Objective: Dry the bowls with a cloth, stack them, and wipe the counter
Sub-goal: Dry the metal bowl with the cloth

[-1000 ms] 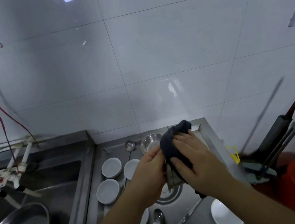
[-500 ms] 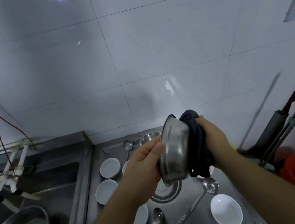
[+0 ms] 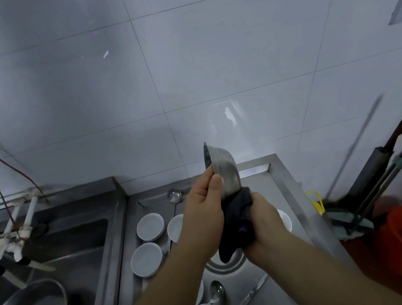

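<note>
1. Left hand [image 3: 203, 211] pinches the steel bowl [image 3: 224, 172] by its rim, tilted on edge above the counter [image 3: 284, 182] — outside exposed.
2. Right hand [image 3: 262, 220], fingers clenched on the dark cloth [image 3: 236, 220], presses it under the bowl — drying underway, I judge.

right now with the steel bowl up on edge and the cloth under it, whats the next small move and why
Probably bring the dark cloth in the right hand back up over the steel bowl: the left hand pinches its rim, holding it on edge above the counter, and the cloth meets only its lower side.
</note>
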Demonstrator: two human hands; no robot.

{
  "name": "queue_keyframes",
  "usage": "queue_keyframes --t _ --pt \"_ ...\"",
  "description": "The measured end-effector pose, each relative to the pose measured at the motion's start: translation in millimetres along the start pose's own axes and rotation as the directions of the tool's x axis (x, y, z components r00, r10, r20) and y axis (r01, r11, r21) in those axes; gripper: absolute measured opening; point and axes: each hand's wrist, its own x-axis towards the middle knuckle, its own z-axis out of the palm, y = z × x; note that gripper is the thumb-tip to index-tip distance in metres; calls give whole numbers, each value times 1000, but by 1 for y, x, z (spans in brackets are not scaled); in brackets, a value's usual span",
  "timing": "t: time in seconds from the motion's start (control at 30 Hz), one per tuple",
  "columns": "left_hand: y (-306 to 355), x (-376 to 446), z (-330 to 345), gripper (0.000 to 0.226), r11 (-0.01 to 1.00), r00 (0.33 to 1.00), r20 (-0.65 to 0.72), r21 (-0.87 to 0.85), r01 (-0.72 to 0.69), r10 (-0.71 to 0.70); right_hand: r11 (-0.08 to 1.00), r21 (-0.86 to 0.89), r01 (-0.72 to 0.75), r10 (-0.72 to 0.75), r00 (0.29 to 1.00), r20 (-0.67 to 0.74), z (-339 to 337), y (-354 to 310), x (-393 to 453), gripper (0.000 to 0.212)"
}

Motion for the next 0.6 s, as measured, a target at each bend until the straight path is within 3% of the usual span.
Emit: queue_keyframes --t 0.1,0.2,0.27,0.37,0.43,0.5,0.6 --pt "8 -2 3 37 1000 1000 26 19 -12 12 997 2 79 -79 996 -32 12 4 -10 45" --pt "10 -4 6 46 999 999 45 38 7 -9 944 -201 263 -287 953 -100 17 12 -14 38" --pt "5 -8 6 37 998 996 64 40 52 -54 831 -410 375 -443 893 -82 14 15 -15 41" --pt "-2 -12 2 34 992 989 80 10 123 -123 600 -633 489 -586 808 69 6 13 -14 55" --pt "-4 -15 -1 35 988 985 90 -23 151 -148 508 -673 538 -604 779 167 0 6 -9 60" --pt "-4 -18 -5 35 981 979 106 -63 181 -174 471 -670 575 -594 768 241 -2 -6 -1 49" --pt "-4 -20 -14 34 974 972 142 -98 204 -189 537 -605 587 -522 795 308 0 -30 9 33"
